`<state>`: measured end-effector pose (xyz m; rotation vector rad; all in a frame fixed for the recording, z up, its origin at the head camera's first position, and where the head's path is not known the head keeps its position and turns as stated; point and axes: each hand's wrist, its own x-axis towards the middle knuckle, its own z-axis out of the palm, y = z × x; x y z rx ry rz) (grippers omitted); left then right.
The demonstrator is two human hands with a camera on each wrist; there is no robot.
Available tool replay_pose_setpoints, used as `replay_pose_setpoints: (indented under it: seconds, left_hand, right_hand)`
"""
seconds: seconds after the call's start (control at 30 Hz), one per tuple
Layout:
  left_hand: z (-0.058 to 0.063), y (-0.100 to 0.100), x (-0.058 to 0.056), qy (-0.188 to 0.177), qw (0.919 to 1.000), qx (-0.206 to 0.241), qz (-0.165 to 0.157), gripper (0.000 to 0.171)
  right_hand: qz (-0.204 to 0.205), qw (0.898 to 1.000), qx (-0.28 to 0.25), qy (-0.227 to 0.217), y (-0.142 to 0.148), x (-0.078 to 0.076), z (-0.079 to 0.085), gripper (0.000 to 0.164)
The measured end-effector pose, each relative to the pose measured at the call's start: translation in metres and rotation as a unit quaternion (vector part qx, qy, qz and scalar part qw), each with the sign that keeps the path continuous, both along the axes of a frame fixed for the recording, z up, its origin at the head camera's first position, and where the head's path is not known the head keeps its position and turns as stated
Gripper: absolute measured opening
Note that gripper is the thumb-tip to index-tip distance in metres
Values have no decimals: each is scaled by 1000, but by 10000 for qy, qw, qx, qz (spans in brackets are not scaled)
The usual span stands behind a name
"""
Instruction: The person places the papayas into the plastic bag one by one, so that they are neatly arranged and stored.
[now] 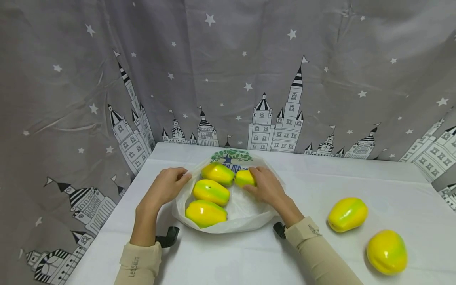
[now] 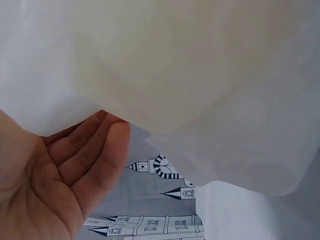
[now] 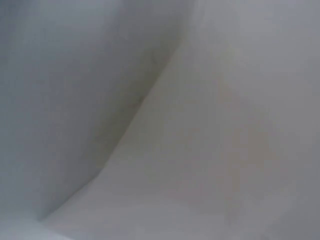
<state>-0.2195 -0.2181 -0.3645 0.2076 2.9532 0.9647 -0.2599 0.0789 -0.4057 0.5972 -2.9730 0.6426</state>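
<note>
A white plastic bag (image 1: 246, 225) with a printed green tree lies open on the table. Inside it, three yellow-green papayas (image 1: 211, 192) sit in a column along the left side. My right hand (image 1: 267, 186) reaches into the bag and grips another papaya (image 1: 245, 178) beside the topmost one. At the left rim, my left hand (image 1: 167, 186) pinches the bag's edge. In the left wrist view, the curled fingers (image 2: 100, 165) meet the bag's edge and the thumb is hidden. The bag's plastic (image 3: 200, 150) fills the right wrist view and hides the right hand there.
Two more papayas lie on the white table (image 1: 306, 261) to the right: one (image 1: 347, 214) nearer the bag, the other (image 1: 386, 252) closer to the front. A grey curtain (image 1: 228, 51) with castles and stars stands behind and to the left. Black wrist mounts (image 1: 168, 237) show near both wrists.
</note>
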Motion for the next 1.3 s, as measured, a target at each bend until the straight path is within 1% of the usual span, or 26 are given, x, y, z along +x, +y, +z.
replay_pose_setpoints:
  seconds: [0.13,0.33,0.5,0.67,0.8,0.93,1.13,1.3]
  left_hand:
    - [0,1,0,-18,10000,9,3,38]
    - [0,3,-2,-76,10000,16,-11,39]
    - [0,3,-1,-73,10000,15,-20,39]
    - [1,3,-1,-23,10000,2,-39,38]
    - [1,3,-1,-29,10000,1,-44,38]
    - [0,3,-1,-37,10000,3,-30,39]
    - [0,3,0,-104,9999,36,36,40]
    - [0,2,1,-121,9999,46,76,40]
  right_hand:
    - [-39,9999,88,-112,1,-1,1,63]
    - [-73,9998,145,-71,3,-1,1,65]
    - [21,9999,124,118,6,0,1,66]
    - [216,9991,-105,343,8,4,3,69]
    - [311,9980,-350,429,10,11,8,67]
    - [318,9967,-628,398,12,20,12,64]
    - [224,9943,-1031,174,20,37,12,66]
    - [188,9935,-1101,197,32,54,12,69]
